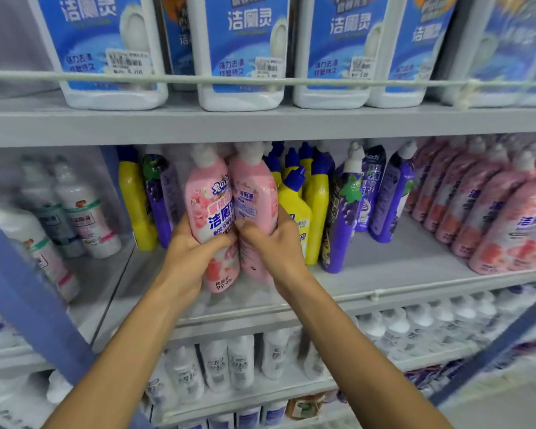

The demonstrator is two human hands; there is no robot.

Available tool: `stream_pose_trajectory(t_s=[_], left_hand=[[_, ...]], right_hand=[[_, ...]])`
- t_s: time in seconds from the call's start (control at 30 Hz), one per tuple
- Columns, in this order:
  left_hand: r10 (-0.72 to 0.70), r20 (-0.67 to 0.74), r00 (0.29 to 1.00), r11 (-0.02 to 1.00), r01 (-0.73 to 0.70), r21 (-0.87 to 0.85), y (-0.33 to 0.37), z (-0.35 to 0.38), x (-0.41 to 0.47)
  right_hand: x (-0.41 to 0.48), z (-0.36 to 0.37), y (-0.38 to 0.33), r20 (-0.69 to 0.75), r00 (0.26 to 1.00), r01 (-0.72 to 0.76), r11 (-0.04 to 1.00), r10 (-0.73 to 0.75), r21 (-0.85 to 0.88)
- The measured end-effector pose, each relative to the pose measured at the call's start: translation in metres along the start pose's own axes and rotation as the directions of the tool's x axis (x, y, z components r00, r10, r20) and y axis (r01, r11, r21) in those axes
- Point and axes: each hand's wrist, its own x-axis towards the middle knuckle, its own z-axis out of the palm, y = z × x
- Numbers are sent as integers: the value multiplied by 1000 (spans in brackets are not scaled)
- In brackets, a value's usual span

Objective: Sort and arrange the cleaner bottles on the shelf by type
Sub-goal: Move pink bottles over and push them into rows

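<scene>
Two pink cleaner bottles stand side by side at the front of the middle shelf (pixel 384 283). My left hand (pixel 192 249) grips the left pink bottle (pixel 209 199) around its lower body. My right hand (pixel 273 246) grips the right pink bottle (pixel 254 187) the same way. Behind them stand yellow bottles with blue caps (pixel 294 205) and purple grape-label bottles (pixel 341 224). A row of more pink bottles (pixel 489 218) fills the right end of the shelf.
Large white jugs with blue labels (pixel 242 51) sit on the upper shelf behind a rail (pixel 198 78). White bottles (pixel 87 218) stand in the left bay past a blue upright (pixel 28 289). Small white bottles (pixel 229 363) fill the lower shelf.
</scene>
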Motion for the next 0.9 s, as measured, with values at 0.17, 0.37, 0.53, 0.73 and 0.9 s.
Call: stream_pose_trajectory(t_s=[0.17, 0.37, 0.53, 0.73, 0.9], left_hand=[[-37, 144, 989, 999, 40, -20, 13, 50, -26], [-100, 254, 962, 993, 112, -31, -5, 152, -45], [-101, 271, 957, 995, 105, 2, -41, 249, -39], [-124, 253, 959, 991, 108, 79, -95, 343, -14], [-145, 192, 971, 978, 111, 176, -128, 378, -1]], right_hand=[[-15, -67, -28, 60, 998, -26, 999, 24, 29], [-12, -181, -51, 44, 999, -24, 1000, 24, -7], [12, -276, -54, -32, 999, 16, 998, -18, -58], [50, -365, -28, -148, 988, 20, 988, -43, -154], [69, -406, -6, -154, 988, -2, 983, -27, -181]])
